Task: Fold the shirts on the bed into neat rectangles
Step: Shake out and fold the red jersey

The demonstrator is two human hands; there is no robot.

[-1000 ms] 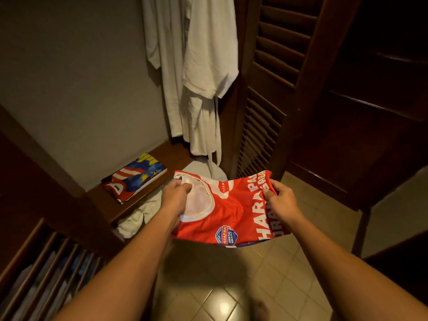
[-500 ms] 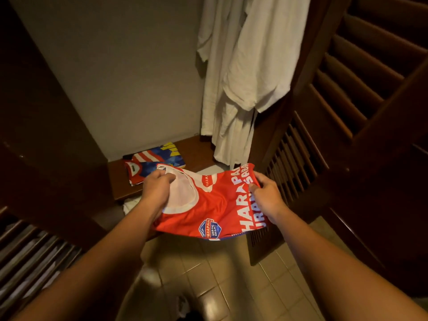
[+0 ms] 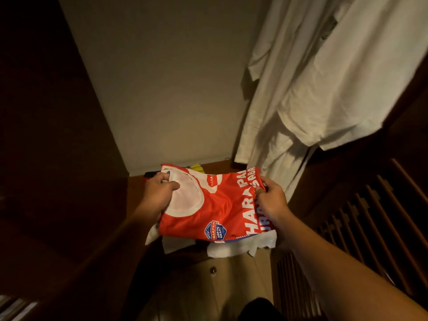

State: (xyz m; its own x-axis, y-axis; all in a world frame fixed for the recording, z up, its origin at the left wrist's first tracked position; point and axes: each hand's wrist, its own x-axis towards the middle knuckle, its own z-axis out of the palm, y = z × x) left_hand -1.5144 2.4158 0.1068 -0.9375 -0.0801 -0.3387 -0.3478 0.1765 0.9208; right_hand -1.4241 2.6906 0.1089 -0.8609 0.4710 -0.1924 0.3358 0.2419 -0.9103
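A folded red shirt point(image 3: 217, 209) with white lettering and a white collar is held flat between both hands, low over a wooden shelf point(image 3: 215, 164) inside a wardrobe. My left hand point(image 3: 159, 193) grips its left edge at the collar, thumb on top. My right hand point(image 3: 271, 200) pinches its right edge over the lettering. A second folded shirt point(image 3: 198, 169), blue, red and yellow, lies on the shelf and is almost fully hidden behind the red one.
White bathrobes point(image 3: 324, 89) hang at the right, reaching down to the shelf. White cloth point(image 3: 243, 245) lies below the red shirt. A louvred wooden door point(image 3: 370, 228) stands at the right, a dark wooden panel point(image 3: 58, 158) at the left. Tiled floor point(image 3: 208, 286) lies below.
I have stepped closer to the wardrobe. Both hands have carried the red shirt forward over the shelf, so it now covers most of the folded shirt lying there.
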